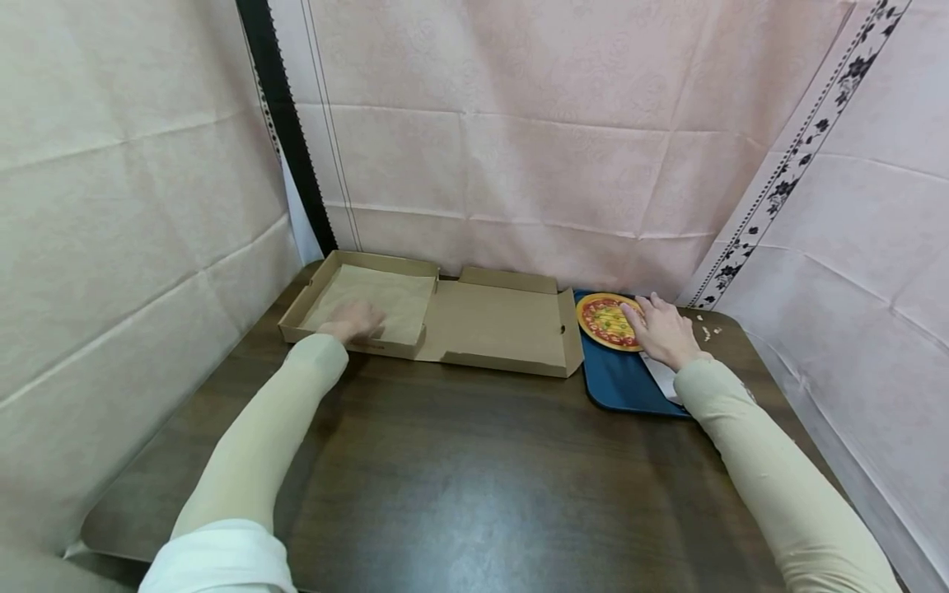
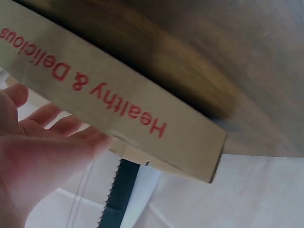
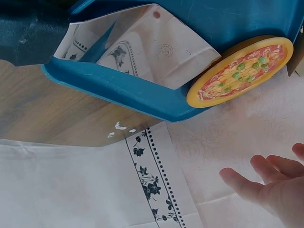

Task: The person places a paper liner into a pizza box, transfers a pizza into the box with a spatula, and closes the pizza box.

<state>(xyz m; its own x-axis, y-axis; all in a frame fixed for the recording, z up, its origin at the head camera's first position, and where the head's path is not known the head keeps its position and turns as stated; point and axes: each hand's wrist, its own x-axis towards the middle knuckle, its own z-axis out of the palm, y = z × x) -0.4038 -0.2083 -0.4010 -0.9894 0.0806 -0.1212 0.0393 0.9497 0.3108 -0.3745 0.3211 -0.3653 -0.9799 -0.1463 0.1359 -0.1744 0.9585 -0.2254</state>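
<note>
A cardboard pizza box (image 1: 500, 321) lies unfolded at the back of the table, a sheet of brown paper (image 1: 385, 290) lining its left half. Over that half's front edge is my left hand (image 1: 358, 319), fingers relaxed and holding nothing. Its fingers are beside the box wall (image 2: 95, 80) with red lettering in the left wrist view. A small pizza (image 1: 604, 317) with a yellow crust sits on a blue tray (image 1: 619, 383). My right hand (image 1: 665, 333) hovers above the tray, fingers spread, near the pizza. Below it lies a wide metal pizza server (image 3: 142, 47) with a dark handle, its tip against the pizza.
White crumbs (image 1: 708, 332) lie on the dark wooden table (image 1: 474, 461) right of the tray. Pale cloth curtains (image 1: 549, 165) stand behind and at both sides. The box's open lid reaches close to the tray's left edge.
</note>
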